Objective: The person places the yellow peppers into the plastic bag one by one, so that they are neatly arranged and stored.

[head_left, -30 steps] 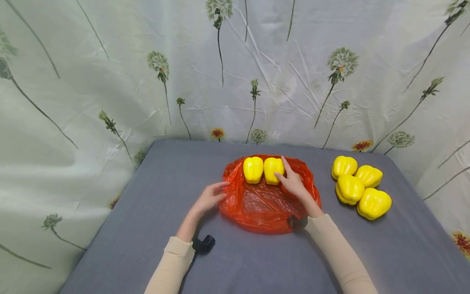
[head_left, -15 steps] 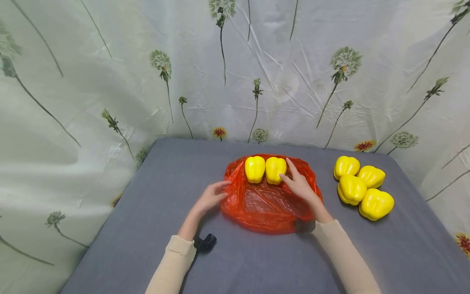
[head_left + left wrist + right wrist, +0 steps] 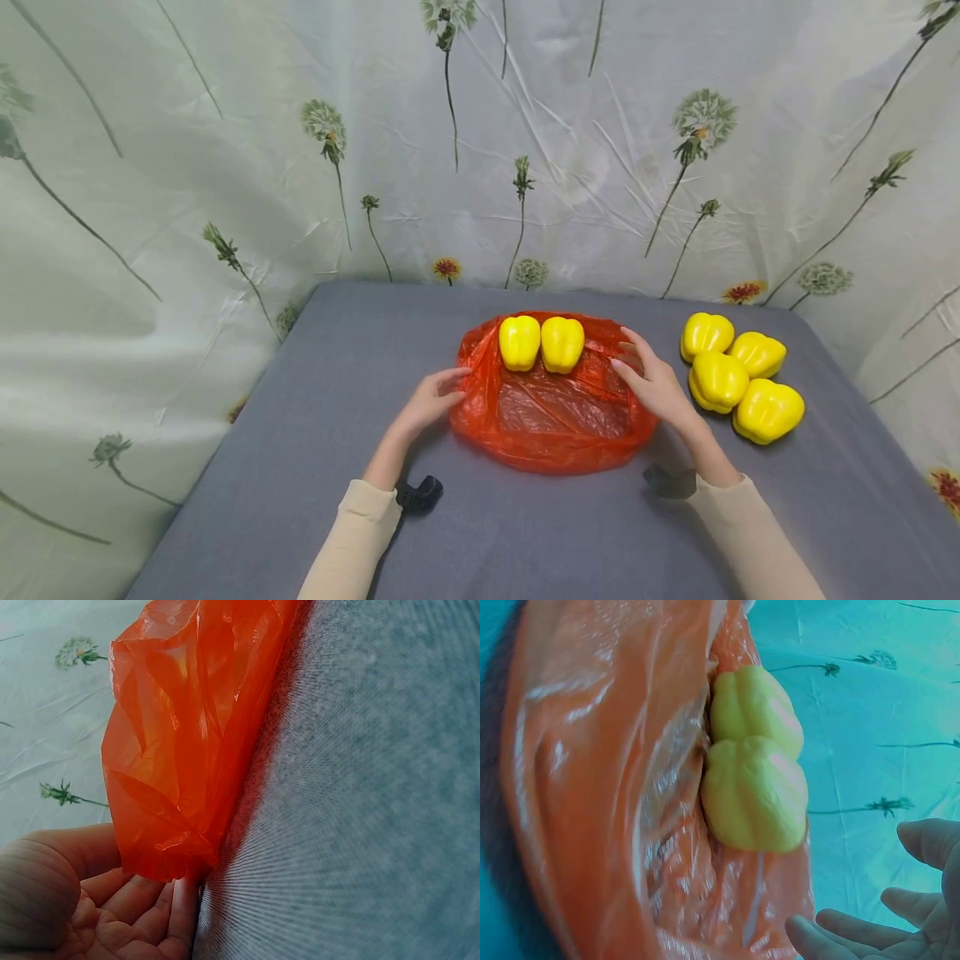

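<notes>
A red plastic bag [image 3: 558,454] lies spread with its mouth facing up in the middle of the table. Inside, along its far side, two yellow bell peppers [image 3: 562,344] sit side by side. My left hand [image 3: 429,404] holds the bag's left edge between thumb and fingers; in the left wrist view the fingertips are hidden behind the red plastic [image 3: 176,750]. Over the bag's right rim is my right hand [image 3: 656,387], fingers spread and holding nothing. The right wrist view shows that hand [image 3: 900,922] apart from the nearer pepper [image 3: 754,795].
Several more yellow bell peppers [image 3: 718,382] are clustered on the grey table [image 3: 300,467], to the right of the bag. Behind the table hangs a pale curtain [image 3: 390,150] printed with dandelions. A black wrist mount [image 3: 420,496] is under the left wrist.
My right hand has let go of the right-hand pepper inside the bag and moved right, towards the bag's rim. My left hand has stayed at the left edge.
</notes>
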`<state>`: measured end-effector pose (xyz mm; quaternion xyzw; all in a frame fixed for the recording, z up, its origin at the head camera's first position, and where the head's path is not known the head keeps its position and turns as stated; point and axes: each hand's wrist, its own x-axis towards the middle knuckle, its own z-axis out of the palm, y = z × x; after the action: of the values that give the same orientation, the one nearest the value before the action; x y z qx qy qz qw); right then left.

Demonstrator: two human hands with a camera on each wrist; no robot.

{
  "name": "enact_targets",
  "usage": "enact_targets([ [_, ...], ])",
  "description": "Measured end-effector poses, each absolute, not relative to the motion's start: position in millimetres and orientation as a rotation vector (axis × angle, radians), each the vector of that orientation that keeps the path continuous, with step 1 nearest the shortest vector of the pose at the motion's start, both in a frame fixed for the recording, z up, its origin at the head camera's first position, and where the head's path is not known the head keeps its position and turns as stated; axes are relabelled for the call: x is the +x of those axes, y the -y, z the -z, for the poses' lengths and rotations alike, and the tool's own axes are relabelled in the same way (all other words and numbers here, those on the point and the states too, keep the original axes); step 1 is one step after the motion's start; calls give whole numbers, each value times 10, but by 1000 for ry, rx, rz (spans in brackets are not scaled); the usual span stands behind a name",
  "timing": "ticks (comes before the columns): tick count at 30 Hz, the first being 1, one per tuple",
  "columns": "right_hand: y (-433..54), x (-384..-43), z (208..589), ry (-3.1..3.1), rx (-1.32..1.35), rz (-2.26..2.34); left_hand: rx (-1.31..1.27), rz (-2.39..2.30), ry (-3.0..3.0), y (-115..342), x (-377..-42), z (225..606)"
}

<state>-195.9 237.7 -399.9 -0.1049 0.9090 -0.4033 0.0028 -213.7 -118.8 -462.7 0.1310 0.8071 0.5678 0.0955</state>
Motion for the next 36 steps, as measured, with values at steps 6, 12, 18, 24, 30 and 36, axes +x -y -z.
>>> enact_targets([
  [6, -2542, -1851, 3940, -2856, -335, 1285, 400, -1674, -2410, 1193, -2143, 4627],
  [12, -2688, -1720, 3866, -2899, -302, 1301, 398, -1676, -2411, 1188, -2150, 4625],
  [18, -2820, -1599, 3819, -3041, -217, 1245, 411, -1692, -2395, 1181, -2162, 4603],
  [24, -2923, -1515, 3819, -3131, -106, 1277, 398, -1673, -2411, 1191, -2177, 4610],
  [30, -3009, -1422, 3895, -3174, -38, 1251, 372, -1662, -2412, 1187, -2149, 4646],
  [36, -3142, -1354, 3972, -3240, -9, 1279, 382, -1692, -2394, 1176, -2127, 4634],
])
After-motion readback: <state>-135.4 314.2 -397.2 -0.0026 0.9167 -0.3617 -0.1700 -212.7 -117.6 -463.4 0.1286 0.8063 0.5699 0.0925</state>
